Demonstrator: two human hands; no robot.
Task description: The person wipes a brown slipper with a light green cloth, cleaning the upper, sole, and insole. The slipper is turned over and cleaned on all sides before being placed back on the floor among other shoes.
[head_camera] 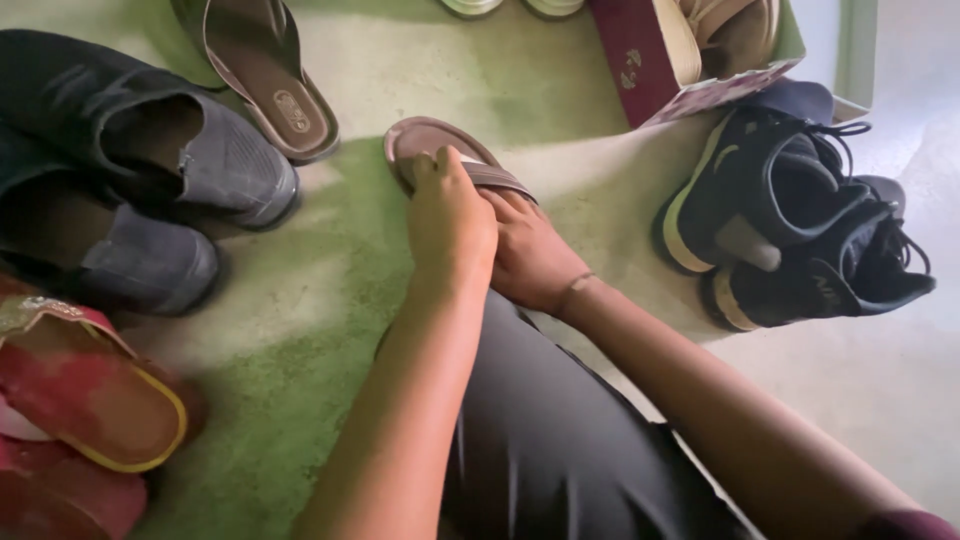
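Floor [330, 300]: green, patchy, paler at the right; all footwear lies on it.

Left side: 2 dark grey slip-on shoes [150, 170], side by side, openings up. Near left corner: red sandal with yellow edging [90, 400]. Far, just right of the grey pair: 1 brown slipper [265, 75], sole down, apart from my hands.

Right side: 2 black lace-up trainers [800, 220] with pale yellow soles, touching each other. Far right: dark red shoebox [640, 60] with light-coloured footwear inside, kind unclear.

Centre: second brown slipper [440, 150], toe pointing far-left, its heel end hidden under my hands. My knee, in dark grey cloth, sits just near of it.

Left hand [450, 220]: fingers curled down over the slipper's footbed and strap, closed on it. Right hand [535, 255]: lies just beside and partly under the left, fingers on the strap's right side; I cannot tell how tightly they grip, as the left hand covers them. Thin band on the right wrist.

Risk, my judgement: the hold bears on the strap, so a hard pull could strain it at its anchor. The slipper could also slide on the floor and tip.
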